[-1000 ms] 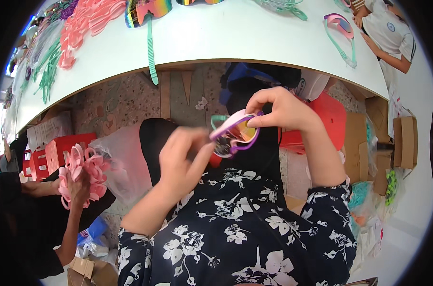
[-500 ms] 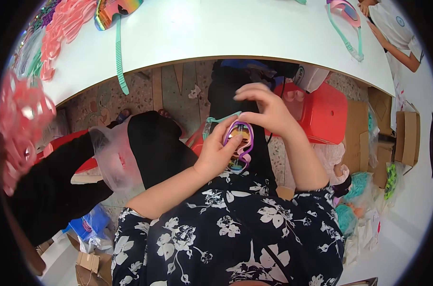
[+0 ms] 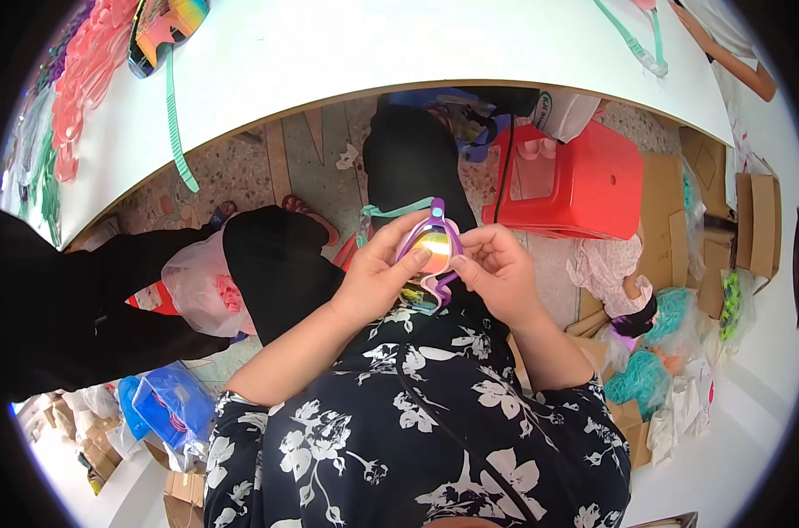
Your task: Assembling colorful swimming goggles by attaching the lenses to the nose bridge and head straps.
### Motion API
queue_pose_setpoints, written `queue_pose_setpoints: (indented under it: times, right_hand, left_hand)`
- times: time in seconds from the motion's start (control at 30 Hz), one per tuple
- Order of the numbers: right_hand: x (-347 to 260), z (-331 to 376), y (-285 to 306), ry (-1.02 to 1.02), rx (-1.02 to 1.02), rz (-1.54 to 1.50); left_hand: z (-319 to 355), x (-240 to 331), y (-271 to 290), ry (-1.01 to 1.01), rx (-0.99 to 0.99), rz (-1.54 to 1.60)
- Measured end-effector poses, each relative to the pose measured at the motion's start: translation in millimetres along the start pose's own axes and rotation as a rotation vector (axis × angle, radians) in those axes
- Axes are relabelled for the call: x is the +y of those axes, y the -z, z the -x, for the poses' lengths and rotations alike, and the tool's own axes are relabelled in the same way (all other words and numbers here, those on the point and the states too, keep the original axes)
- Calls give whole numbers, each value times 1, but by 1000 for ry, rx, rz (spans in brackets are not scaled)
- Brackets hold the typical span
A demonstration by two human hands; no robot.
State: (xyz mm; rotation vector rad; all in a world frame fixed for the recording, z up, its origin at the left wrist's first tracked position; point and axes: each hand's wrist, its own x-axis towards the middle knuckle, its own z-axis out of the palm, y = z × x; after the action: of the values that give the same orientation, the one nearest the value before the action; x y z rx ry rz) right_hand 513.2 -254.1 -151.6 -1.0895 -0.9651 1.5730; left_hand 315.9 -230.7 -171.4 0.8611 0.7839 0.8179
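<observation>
Above my lap I hold a pair of swim goggles (image 3: 436, 253) with a purple frame, pink inner parts and shiny mirrored lenses. My left hand (image 3: 370, 271) is closed round their left side, its thumb lying on the upper lens. The thumb and bent fingers of my right hand (image 3: 502, 276) pinch the right edge of the frame. A teal strap (image 3: 401, 209) runs from the top of the frame to the left, behind my left fingers. The goggles stand roughly on end, one lens above the other.
On the white table (image 3: 329, 44) lie rainbow-lensed goggles (image 3: 164, 31) with a hanging teal strap, and pink straps (image 3: 87, 79) in a heap. A red stool (image 3: 597, 185) stands beyond my right arm. Cardboard boxes (image 3: 756, 224) and bagged teal straps (image 3: 637, 383) are at right; a person in black (image 3: 109, 308) is at left.
My right hand has come down from above the goggles and now grips their right edge. The goggles are turned so the upper lens shows more. The person at left has moved; my view has shifted slightly.
</observation>
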Motion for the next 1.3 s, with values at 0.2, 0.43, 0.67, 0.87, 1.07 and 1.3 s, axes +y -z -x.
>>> queue_pose_setpoints:
  times: [0.2,0.43,0.67,0.87,1.07,1.3]
  right_hand:
    - [5,-5,7,-147,-26,-171]
    - [3,1,-1,-147,33,-13]
    - [6,-2,-4,-119,25,39]
    - [1,-3,-7,-122,0,77]
    - [1,-3,-7,-108,-65,65]
    - [-19,-7,-4,-131,-77,180]
  left_hand:
    - [9,3,-5,45,19,-51]
    - [12,16,-8,-244,109,-676]
    - [21,24,-16,-505,334,-945]
    - [23,24,-21,-558,413,-1077]
    - [33,23,-18,-461,460,-930]
    - [25,28,-12,20,302,-174]
